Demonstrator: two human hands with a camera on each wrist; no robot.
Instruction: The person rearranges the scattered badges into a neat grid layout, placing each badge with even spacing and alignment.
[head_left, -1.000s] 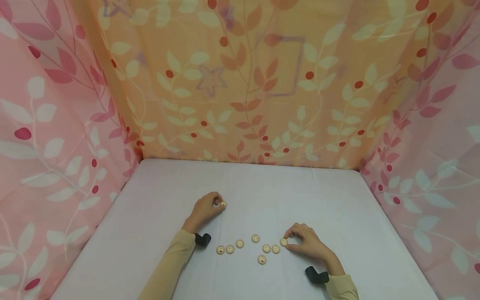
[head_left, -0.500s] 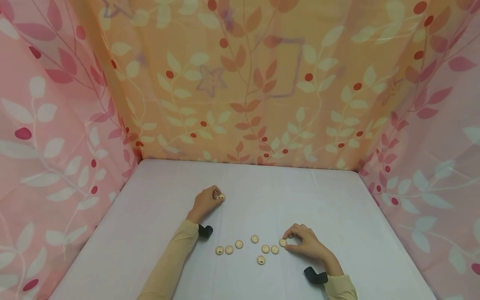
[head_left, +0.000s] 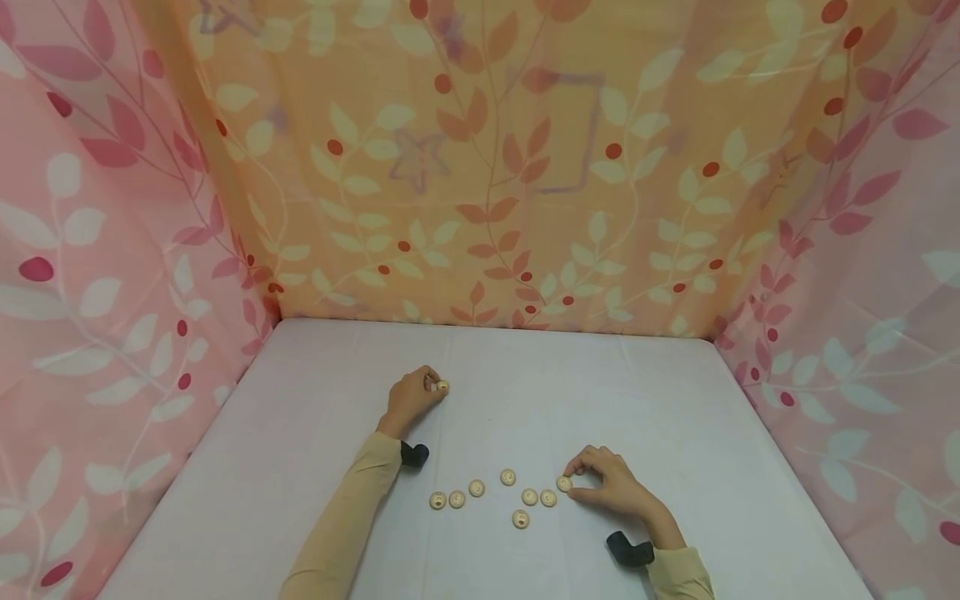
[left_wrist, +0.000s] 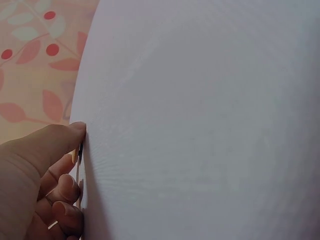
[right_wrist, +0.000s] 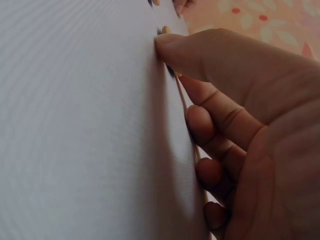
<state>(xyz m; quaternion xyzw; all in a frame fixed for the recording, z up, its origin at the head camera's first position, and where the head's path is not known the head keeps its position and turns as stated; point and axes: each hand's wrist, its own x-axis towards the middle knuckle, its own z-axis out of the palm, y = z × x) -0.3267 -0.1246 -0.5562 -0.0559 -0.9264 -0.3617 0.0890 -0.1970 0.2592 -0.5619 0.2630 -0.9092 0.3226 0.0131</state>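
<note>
Small round wooden discs with dark printed marks lie on the white table. Toward the back left, my left hand (head_left: 409, 400) pinches one wooden disc (head_left: 443, 386) between thumb and fingers, close over the tabletop. In the left wrist view the thumb (left_wrist: 60, 137) covers most of that disc. My right hand (head_left: 613, 487) holds another disc (head_left: 564, 483) by its edges, thumb on the near side and fingers on the far side. This disc stands at the right end of a row, beside a neighbouring disc (head_left: 548, 497).
Three discs, the middle one (head_left: 457, 499) among them, form a short slanting line at left. A further disc (head_left: 507, 477) sits higher, and one (head_left: 521, 519) lies nearer the front. Floral cloth (head_left: 480, 167) walls the white table (head_left: 637, 392) on three sides.
My left hand has moved away toward the back of the table, carrying its disc. The right hand and the other discs have stayed in place.
</note>
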